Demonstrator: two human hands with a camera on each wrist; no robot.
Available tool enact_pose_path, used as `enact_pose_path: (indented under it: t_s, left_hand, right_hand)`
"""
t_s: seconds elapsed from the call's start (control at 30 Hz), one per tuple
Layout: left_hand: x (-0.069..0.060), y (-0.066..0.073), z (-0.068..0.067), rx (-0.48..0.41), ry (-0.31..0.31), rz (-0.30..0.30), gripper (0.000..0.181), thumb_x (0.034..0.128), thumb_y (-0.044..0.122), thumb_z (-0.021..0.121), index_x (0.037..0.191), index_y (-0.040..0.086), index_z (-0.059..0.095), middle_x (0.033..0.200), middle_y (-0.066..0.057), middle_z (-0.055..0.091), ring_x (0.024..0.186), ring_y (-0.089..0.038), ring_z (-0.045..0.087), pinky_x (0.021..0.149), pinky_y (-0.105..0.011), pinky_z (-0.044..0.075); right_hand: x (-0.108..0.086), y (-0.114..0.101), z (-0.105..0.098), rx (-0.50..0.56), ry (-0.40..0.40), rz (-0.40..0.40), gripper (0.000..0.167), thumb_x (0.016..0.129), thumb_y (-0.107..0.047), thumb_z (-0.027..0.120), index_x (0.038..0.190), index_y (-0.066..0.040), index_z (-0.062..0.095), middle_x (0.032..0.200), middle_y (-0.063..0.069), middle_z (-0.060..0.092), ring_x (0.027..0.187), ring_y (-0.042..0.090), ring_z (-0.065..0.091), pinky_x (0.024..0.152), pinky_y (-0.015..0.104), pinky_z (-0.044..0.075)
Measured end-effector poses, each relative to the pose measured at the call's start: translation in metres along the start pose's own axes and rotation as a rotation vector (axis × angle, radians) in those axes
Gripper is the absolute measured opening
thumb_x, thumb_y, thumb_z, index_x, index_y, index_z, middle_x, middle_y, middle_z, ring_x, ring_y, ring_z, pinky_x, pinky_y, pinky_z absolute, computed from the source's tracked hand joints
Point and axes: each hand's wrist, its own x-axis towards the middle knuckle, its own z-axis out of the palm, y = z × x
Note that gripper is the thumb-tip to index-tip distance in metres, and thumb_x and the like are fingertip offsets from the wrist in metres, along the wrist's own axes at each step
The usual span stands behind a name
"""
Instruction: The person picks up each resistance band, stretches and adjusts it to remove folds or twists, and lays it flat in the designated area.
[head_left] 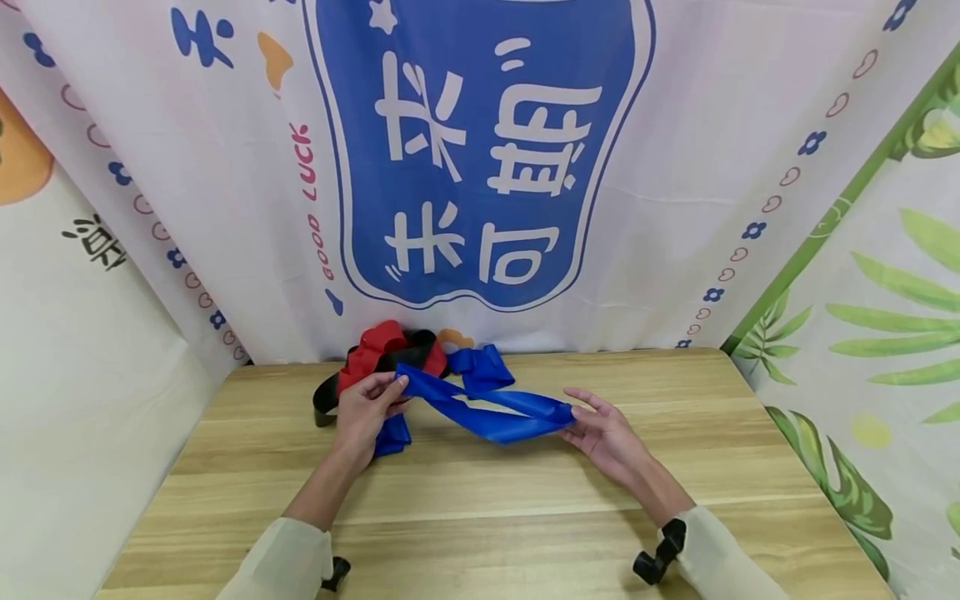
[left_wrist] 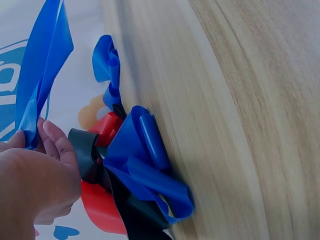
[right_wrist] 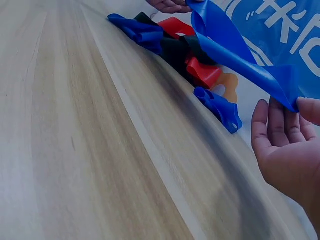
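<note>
A loop of blue band [head_left: 506, 425] is stretched between both hands above the table. My left hand [head_left: 365, 412] pinches its left end between thumb and fingers; the left wrist view shows the band [left_wrist: 47, 55] rising from the left hand [left_wrist: 45, 175]. At the other end my right hand [head_left: 606, 437] pinches the band, its other fingers loosely extended; in the right wrist view thumb and fingertips of the right hand [right_wrist: 290, 150] meet on the band's corner. Behind and beside the left hand lies a pile of red band [head_left: 381, 337], black band [head_left: 325, 400] and more blue band [head_left: 483, 367].
The wooden table [head_left: 480, 517] reaches back to a printed white curtain [head_left: 690, 167] with a blue panel. Another curtain with green leaves [head_left: 900, 333] hangs on the right. Black straps [head_left: 660, 554] are on both wrists.
</note>
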Motion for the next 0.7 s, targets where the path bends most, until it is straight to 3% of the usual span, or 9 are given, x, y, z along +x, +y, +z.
enact_pose_path:
  t_s: [0.3, 0.7]
  left_hand:
    - [0.0023, -0.0031, -0.0047, -0.005, -0.017, -0.054, 0.034, 0.1012, 0.021, 0.074, 0.126, -0.002, 0.068, 0.097, 0.002, 0.078, 0.089, -0.015, 0.077, 0.094, -0.041, 0.062]
    - [-0.0006, -0.0032, -0.0073, 0.067, -0.074, -0.083, 0.035, 0.1031, 0.025, 0.072, 0.126, -0.001, 0.069, 0.100, -0.001, 0.078, 0.090, -0.014, 0.076, 0.093, -0.036, 0.062]
  right_hand:
    - [-0.0041, -0.0038, 0.0030, 0.056, -0.054, -0.012, 0.027, 0.112, -0.003, 0.047, 0.135, -0.011, 0.059, 0.103, -0.001, 0.074, 0.094, 0.014, 0.071, 0.098, 0.035, 0.057]
    - [-0.0050, -0.0040, 0.0040, 0.193, -0.145, -0.038, 0.035, 0.116, -0.006, 0.031, 0.132, -0.010, 0.062, 0.116, -0.001, 0.063, 0.105, 0.015, 0.059, 0.099, 0.033, 0.054]
